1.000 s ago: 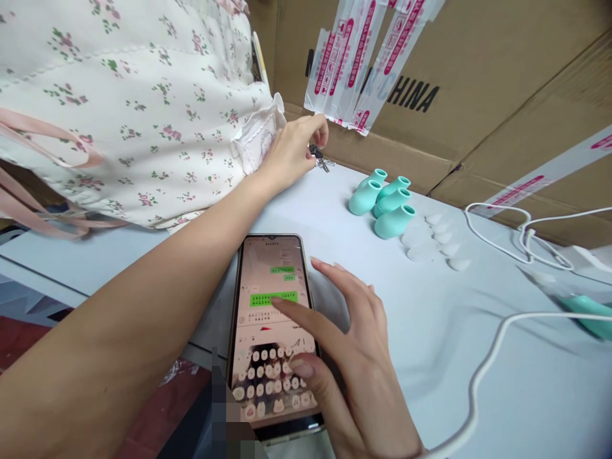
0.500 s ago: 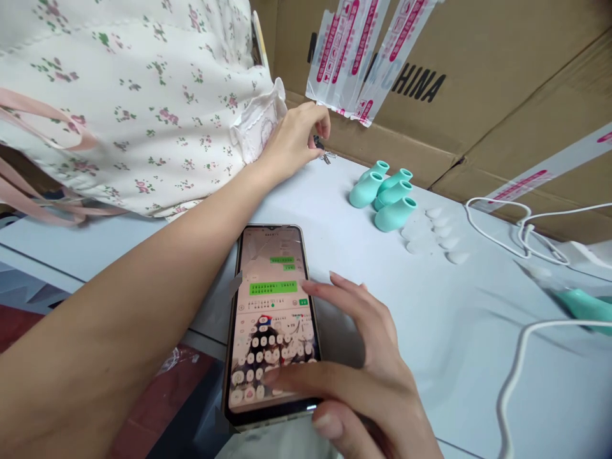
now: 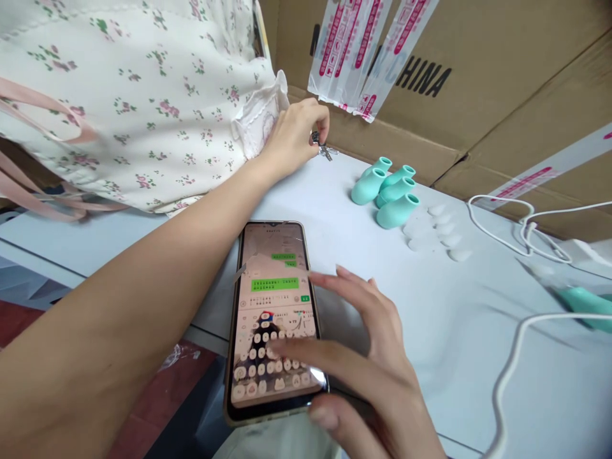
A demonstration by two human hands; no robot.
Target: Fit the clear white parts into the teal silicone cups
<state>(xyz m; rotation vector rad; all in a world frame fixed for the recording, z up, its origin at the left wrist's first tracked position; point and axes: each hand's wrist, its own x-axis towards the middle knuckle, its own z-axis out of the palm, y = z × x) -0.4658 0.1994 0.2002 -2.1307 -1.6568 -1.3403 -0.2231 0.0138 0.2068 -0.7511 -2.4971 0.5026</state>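
A phone [image 3: 272,319] lies near the front edge of the white table [image 3: 430,319], its screen lit with a chat and an on-screen keyboard. My right hand [image 3: 368,376] hovers over it with fingers spread, the index fingertip on the keyboard. My left arm reaches across to the back of the table, where my left hand [image 3: 294,137] pinches a small dark metal thing, perhaps a key [image 3: 322,148], beside a floral cloth bag [image 3: 143,102].
Several teal plastic caps [image 3: 387,191] and a row of clear small tips [image 3: 442,233] lie to the right. White cables [image 3: 521,233] and a teal device [image 3: 586,303] sit at the far right. Cardboard boxes [image 3: 478,76] with tape strips wall the back.
My right index finger has moved from the chat area down to the keyboard. My left hand stays at the small metal thing, shifting slightly.
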